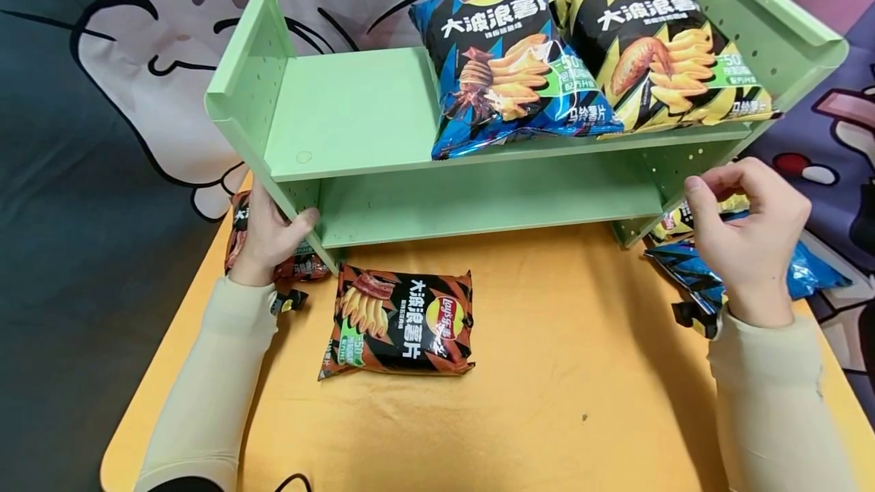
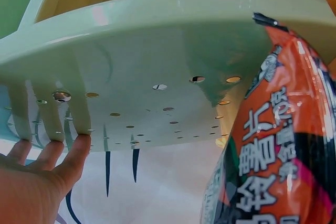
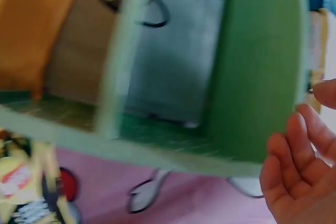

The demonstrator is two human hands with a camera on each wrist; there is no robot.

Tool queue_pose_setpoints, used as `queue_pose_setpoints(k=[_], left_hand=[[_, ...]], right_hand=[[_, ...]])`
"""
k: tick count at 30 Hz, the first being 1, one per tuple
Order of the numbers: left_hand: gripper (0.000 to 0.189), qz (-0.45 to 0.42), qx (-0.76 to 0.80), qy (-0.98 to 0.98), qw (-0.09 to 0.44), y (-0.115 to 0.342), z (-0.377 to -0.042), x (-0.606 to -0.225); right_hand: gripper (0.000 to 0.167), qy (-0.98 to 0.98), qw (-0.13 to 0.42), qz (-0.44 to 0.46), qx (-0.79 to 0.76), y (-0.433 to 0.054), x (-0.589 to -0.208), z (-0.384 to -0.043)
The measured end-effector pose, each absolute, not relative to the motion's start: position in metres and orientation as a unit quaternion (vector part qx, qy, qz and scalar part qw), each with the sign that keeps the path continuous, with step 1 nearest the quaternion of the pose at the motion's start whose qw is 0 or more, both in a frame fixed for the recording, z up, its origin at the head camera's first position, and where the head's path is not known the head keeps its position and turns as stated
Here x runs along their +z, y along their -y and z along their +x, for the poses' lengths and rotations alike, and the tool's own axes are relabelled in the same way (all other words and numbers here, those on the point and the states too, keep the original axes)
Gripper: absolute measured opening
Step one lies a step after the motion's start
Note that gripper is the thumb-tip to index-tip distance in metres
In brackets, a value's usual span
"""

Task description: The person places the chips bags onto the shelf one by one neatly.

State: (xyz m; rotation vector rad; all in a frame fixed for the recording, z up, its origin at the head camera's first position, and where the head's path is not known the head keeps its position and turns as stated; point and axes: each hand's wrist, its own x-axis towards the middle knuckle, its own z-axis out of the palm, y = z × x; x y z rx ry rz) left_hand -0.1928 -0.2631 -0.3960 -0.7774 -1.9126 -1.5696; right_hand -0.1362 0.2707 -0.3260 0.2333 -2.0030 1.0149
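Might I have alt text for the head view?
A person's left hand touches a green shelf holding a blue chip bag and a yellow bag; the right hand hovers nearby. A brown bag lies in front on the yellow table.

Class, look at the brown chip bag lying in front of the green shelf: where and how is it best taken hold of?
Probably best: pinch the brown chip bag by its right-hand short edge, coming from the right. It lies flat, with bare table beyond that end, while its far left corner is close to the green shelf.
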Motion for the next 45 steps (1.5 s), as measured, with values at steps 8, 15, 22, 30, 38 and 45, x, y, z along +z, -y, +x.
queue_pose_setpoints(k=[8,15,22,30,38,45], left_hand=[[0.083,-0.293,-0.584,0.707,0.269,0.264,-0.194,-0.398],[0.083,-0.289,-0.584,0.708,0.272,0.263,-0.194,-0.398],[0.081,-0.297,-0.584,0.703,0.277,0.26,-0.195,-0.399],[0.081,-0.304,-0.59,0.691,0.288,0.26,-0.195,-0.399],[0.076,-0.263,-0.574,0.732,0.258,0.259,-0.183,-0.392],[0.071,-0.21,-0.58,0.734,0.284,0.251,-0.153,-0.389]], right_hand=[[0.018,0.77,0.435,-0.02,0.467,-0.287,-0.36,-0.153],[0.041,0.835,0.346,-0.034,0.426,-0.301,-0.378,-0.162],[0.027,0.859,0.344,-0.02,0.379,-0.307,-0.385,-0.166],[0.027,0.867,0.335,0.008,0.368,-0.313,-0.388,-0.169],[0.025,0.858,0.347,0.014,0.379,-0.312,-0.392,-0.171],[0.025,0.858,0.349,0.017,0.377,-0.31,-0.388,-0.168]])
